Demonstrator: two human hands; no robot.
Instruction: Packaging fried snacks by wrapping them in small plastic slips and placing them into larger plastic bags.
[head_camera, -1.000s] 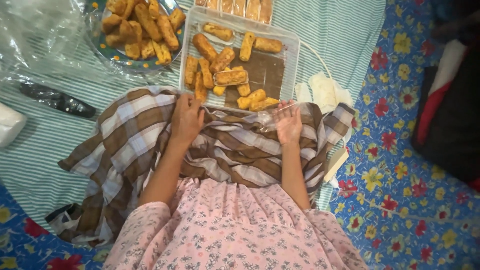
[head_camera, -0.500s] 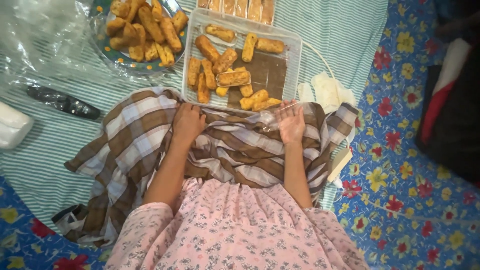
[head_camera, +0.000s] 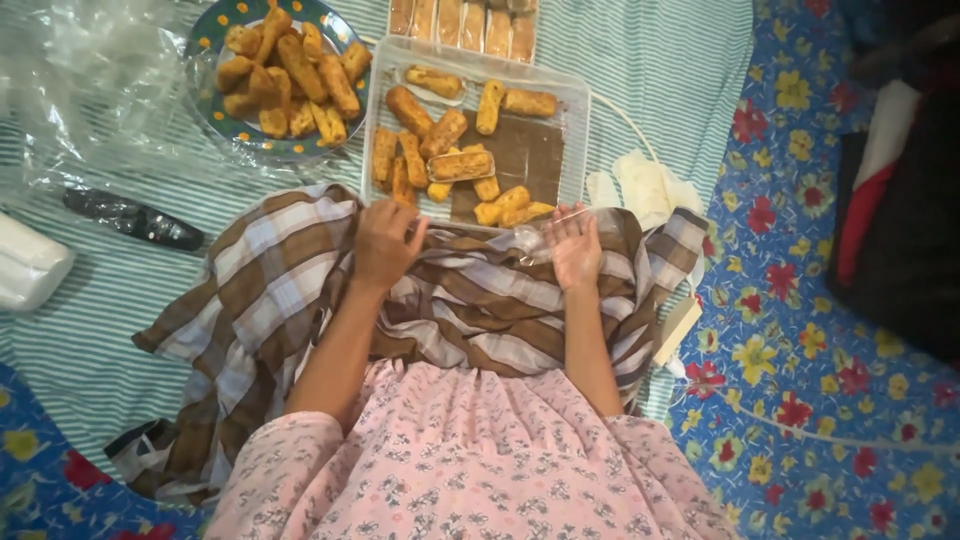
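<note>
Hands sit on a brown checked cloth (head_camera: 300, 270) over the lap. Left hand (head_camera: 385, 243) is loose, fingers spread, holding nothing. Right hand (head_camera: 575, 247) pinches a clear wrapper (head_camera: 545, 235), empty as far as I can see. Just past them, the tray (head_camera: 580, 130) holds about 12 fried rolls (head_camera: 440, 130), 1 wrapped (head_camera: 461, 166). More rolls fill the plate (head_camera: 200, 75). Nothing blocks the tray.
</note>
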